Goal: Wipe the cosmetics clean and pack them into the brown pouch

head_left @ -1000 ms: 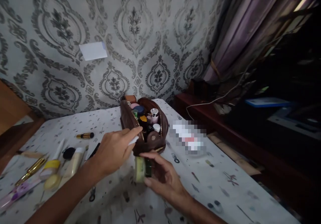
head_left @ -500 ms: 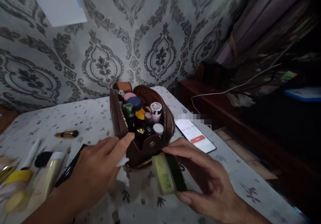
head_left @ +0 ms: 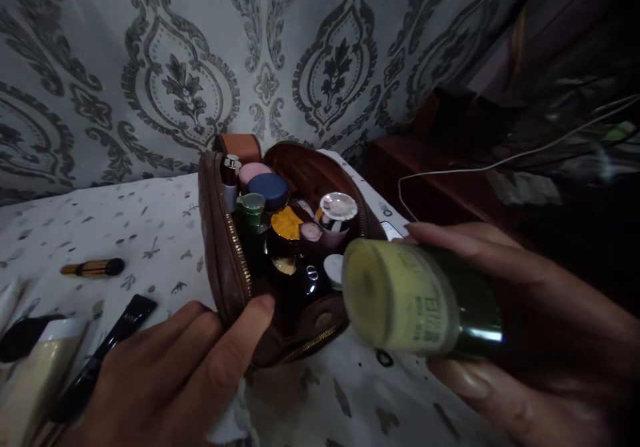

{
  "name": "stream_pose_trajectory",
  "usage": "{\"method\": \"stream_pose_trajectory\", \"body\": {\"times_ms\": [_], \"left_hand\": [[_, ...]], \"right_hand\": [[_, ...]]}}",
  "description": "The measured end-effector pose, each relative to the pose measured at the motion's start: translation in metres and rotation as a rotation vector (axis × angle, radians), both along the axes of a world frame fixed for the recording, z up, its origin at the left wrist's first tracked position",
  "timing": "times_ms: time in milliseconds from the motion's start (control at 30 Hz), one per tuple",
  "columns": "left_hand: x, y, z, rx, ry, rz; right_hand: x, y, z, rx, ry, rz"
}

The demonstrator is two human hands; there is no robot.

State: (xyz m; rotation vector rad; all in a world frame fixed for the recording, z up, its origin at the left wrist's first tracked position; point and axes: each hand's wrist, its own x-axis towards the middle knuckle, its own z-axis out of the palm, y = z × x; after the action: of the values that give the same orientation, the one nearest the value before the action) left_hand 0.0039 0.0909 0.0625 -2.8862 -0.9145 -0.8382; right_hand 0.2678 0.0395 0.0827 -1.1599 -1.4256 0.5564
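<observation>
My right hand grips a yellow-green jar with a dark green lid, held sideways above the right front of the bag. An open brown zip bag holds several bottles and jars, among them a navy round lid, a yellow-capped bottle and a silver-topped bottle. At the bag's front left edge rests the thumb of my left hand, its other fingers curled. Something white shows beneath that hand; whether it is held is unclear.
On the left of the patterned cloth lie a gold and black brush, a black tube and a cream tube. A phone is mostly hidden behind my right hand. A white cable runs at the right.
My view has come closer to the bag. My right hand has lifted the jar nearer the camera and turned it sideways. My left hand stays at the bag's front edge.
</observation>
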Motion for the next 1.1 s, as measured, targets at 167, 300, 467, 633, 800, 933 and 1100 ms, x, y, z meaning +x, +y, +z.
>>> {"method": "stream_pose_trajectory", "body": {"times_ms": [167,300,467,633,800,933,1100], "left_hand": [[0.003,0.001,0.002,0.105,0.02,0.026],[-0.001,-0.001,0.001,0.11,0.089,0.02],[0.003,0.009,0.008,0.178,0.077,-0.052],[0.008,0.012,0.012,0.167,0.014,-0.114],[0.005,0.011,0.006,0.126,-0.039,-0.129],[0.002,0.012,0.003,0.121,-0.03,-0.131],[0.004,0.013,0.007,0.162,-0.027,-0.116]], "right_hand": [[-0.007,0.016,0.011,0.124,-0.268,-0.025],[-0.018,0.026,0.023,0.176,-0.576,-0.014],[-0.027,0.039,0.035,0.269,-0.917,0.055],[-0.027,0.045,0.043,0.325,-1.066,0.121],[-0.03,0.046,0.045,0.223,-1.125,0.247],[-0.034,0.053,0.05,0.147,-1.119,0.322],[-0.045,0.062,0.064,-0.005,-1.177,0.455]]}}
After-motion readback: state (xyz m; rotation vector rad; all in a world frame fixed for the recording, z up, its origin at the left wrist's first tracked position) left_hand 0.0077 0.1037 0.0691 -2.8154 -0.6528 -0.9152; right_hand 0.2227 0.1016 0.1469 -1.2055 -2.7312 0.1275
